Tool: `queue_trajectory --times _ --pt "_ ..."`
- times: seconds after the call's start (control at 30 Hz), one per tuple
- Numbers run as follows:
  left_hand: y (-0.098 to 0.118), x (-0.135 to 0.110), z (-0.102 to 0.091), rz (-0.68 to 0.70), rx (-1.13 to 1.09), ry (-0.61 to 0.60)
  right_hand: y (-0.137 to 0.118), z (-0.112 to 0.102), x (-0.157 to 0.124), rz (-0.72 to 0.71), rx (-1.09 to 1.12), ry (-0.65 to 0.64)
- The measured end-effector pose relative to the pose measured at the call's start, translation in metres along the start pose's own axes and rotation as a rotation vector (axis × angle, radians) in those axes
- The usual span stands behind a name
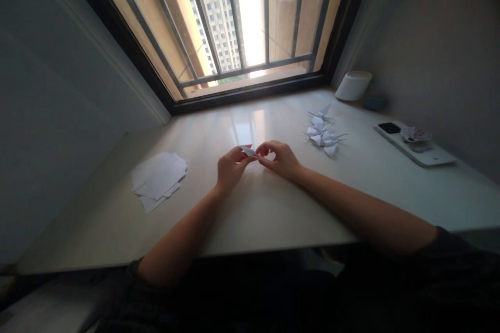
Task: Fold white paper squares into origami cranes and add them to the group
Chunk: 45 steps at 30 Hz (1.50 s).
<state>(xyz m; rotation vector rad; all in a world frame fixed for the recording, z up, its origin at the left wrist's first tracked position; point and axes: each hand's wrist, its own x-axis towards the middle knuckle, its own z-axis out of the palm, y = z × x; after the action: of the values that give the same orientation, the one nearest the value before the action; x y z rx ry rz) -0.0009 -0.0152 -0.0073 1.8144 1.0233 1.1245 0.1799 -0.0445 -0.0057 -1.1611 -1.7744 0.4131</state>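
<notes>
A small folded piece of white paper (248, 151) is held up between my two hands, above the middle of the table. My left hand (231, 167) pinches it from the left, thumb in front and fingers behind. From the right, the thumb and forefinger of my right hand (282, 158) close on its right end; the other fingers curl. Finer folds in the paper are too small to make out. To the right lies a cluster of several folded paper cranes (323, 132). A loose stack of white paper sheets (159, 177) lies to the left.
A white table (258, 218) stands against a barred window (250, 26). At the right lie a phone (414, 148) with a round attachment on its back, a white cylindrical container (353, 86) and a small dark object (375, 102) by the wall.
</notes>
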Motion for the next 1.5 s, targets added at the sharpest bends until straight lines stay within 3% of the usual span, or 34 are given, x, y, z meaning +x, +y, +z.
queue_trajectory --times 0.27,0.53,1.3,1.5 --pt "0.015 -0.003 -0.003 0.186 0.227 0.066 0.002 0.006 0.0 0.152 0.388 -0.068" --pt "0.018 -0.006 0.0 0.091 0.043 0.07 0.008 0.009 0.003 0.405 0.712 -0.056" --pt "0.016 -0.006 0.002 0.177 0.092 0.198 0.009 0.014 0.007 0.352 0.794 -0.027" --pt "0.018 -0.006 0.001 0.163 0.14 0.178 0.01 0.015 0.006 0.349 0.803 -0.045"
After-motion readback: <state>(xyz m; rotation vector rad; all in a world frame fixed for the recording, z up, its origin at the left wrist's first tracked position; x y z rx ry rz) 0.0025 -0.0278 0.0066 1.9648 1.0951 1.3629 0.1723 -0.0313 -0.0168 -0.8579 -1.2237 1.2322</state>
